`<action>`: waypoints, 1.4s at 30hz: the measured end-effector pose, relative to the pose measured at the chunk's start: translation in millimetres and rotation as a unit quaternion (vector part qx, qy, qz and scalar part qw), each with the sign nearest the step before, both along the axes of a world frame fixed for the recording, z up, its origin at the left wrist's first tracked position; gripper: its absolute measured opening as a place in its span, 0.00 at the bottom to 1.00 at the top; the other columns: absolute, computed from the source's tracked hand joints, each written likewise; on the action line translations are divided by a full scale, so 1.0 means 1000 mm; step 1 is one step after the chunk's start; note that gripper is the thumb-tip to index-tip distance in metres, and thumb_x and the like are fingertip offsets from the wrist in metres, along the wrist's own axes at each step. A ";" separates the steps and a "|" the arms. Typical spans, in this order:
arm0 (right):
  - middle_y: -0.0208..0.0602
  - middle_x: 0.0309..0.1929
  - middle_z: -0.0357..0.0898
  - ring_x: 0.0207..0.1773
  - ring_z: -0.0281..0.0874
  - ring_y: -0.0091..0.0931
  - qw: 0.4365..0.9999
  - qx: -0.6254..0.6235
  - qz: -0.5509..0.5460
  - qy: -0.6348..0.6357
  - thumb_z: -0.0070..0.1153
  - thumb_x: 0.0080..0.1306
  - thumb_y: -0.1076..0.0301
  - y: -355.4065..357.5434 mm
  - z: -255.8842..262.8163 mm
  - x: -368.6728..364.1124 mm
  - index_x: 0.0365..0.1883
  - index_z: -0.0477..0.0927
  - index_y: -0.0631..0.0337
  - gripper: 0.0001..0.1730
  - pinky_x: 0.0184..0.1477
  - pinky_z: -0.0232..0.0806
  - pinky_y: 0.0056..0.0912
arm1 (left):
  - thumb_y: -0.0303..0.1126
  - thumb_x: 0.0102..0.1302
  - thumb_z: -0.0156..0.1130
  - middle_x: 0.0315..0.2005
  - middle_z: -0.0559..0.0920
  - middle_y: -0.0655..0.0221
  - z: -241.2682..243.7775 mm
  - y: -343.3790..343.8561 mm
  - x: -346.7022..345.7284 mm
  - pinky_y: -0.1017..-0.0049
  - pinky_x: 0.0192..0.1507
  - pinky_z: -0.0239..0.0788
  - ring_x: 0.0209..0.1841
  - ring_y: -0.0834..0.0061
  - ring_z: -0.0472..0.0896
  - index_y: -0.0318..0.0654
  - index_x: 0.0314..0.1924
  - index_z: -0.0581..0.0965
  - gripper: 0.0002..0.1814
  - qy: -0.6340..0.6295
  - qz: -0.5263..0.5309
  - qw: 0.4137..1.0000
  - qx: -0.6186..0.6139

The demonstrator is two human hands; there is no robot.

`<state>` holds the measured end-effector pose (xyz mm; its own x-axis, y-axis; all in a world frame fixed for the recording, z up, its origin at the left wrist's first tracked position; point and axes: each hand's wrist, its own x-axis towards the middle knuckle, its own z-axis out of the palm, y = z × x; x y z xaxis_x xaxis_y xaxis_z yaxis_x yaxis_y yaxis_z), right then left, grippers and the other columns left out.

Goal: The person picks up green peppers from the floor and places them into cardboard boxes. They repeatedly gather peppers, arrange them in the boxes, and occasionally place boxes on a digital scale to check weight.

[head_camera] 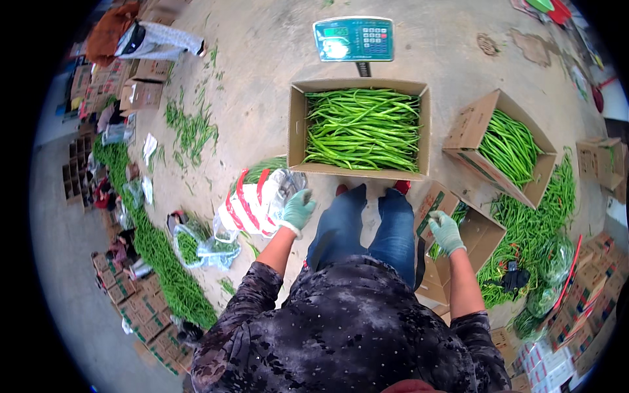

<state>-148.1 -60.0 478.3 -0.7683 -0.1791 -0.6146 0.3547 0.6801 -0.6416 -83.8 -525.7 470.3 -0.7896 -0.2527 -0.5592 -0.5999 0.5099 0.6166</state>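
Note:
Before me an open cardboard box (294, 128) holds long green chili peppers (363, 130) lying mostly crosswise. A digital scale's display (354, 39) stands just beyond it, its screen lit. My left hand (299, 209), in a pale green glove, is held beside a white and red plastic bag (253, 204) with fingers partly curled; nothing shows in it. My right hand (444, 230), gloved alike, is over the flap of a lower cardboard box (484, 231) with some peppers inside. Its fingers are bent, and whether they pinch anything is unclear. A tilted box (469, 123) of peppers stands to the right.
Loose peppers (533, 216) are heaped at right, with a black item (515, 280) on them. A long pepper pile (157, 255) runs along the left, where people sit. Another person (115, 37) bends over boxes at upper left. Stacked cartons (147, 309) stand at lower left.

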 end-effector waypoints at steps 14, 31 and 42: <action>0.45 0.50 0.82 0.53 0.80 0.34 0.985 -0.062 0.103 0.127 0.56 0.68 0.68 -0.146 -0.048 -0.162 0.50 0.81 0.63 0.14 0.58 0.70 0.33 | 0.37 0.60 0.58 0.50 0.80 0.49 0.061 -0.051 0.019 0.59 0.56 0.70 0.52 0.50 0.79 0.40 0.64 0.71 0.30 -0.278 -0.280 0.917 -0.051; 0.46 0.57 0.75 0.59 0.72 0.41 0.874 0.168 0.337 0.308 0.60 0.61 0.60 -0.224 -0.144 -0.329 0.58 0.74 0.61 0.27 0.63 0.62 0.46 | 0.56 0.53 0.69 0.61 0.72 0.49 -0.070 0.023 -0.353 0.59 0.70 0.53 0.66 0.55 0.68 0.28 0.65 0.66 0.48 0.155 -0.418 0.881 -0.163; 0.49 0.57 0.74 0.60 0.69 0.42 0.870 0.177 0.308 0.342 0.59 0.63 0.51 -0.226 -0.168 -0.333 0.59 0.73 0.61 0.31 0.64 0.59 0.48 | 0.63 0.41 0.75 0.65 0.67 0.48 -0.109 0.030 -0.370 0.57 0.73 0.47 0.70 0.50 0.62 0.28 0.69 0.60 0.63 0.033 -0.391 0.896 -0.209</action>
